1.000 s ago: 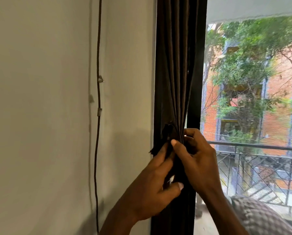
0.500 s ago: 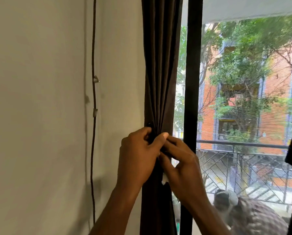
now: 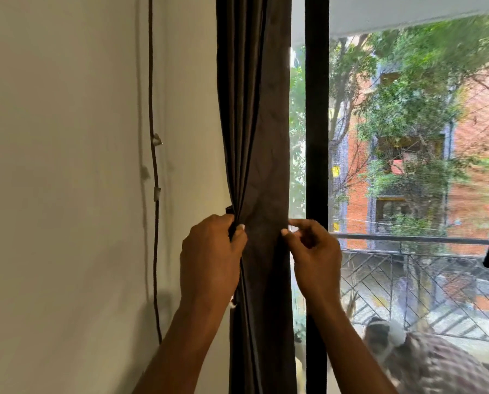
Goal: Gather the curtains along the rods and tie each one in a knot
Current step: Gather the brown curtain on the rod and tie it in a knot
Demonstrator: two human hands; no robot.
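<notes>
The left grip (image 3: 209, 257) clutches the folds of the curtain (image 3: 260, 123); the right grip (image 3: 315, 251) pinches its edge. Bunching it tightly should ease knotting.

The curtain (image 3: 254, 137) hangs between wall (image 3: 67, 166) and window frame (image 3: 317, 109). A cable (image 3: 153, 109) runs down the wall. The left hand (image 3: 209, 260) holds the curtain's left edge, the right hand (image 3: 314, 257) its right edge.

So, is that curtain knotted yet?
Not yet. The curtain hangs gathered in straight folds; left hand and right hand hold its sides, no knot visible.
</notes>
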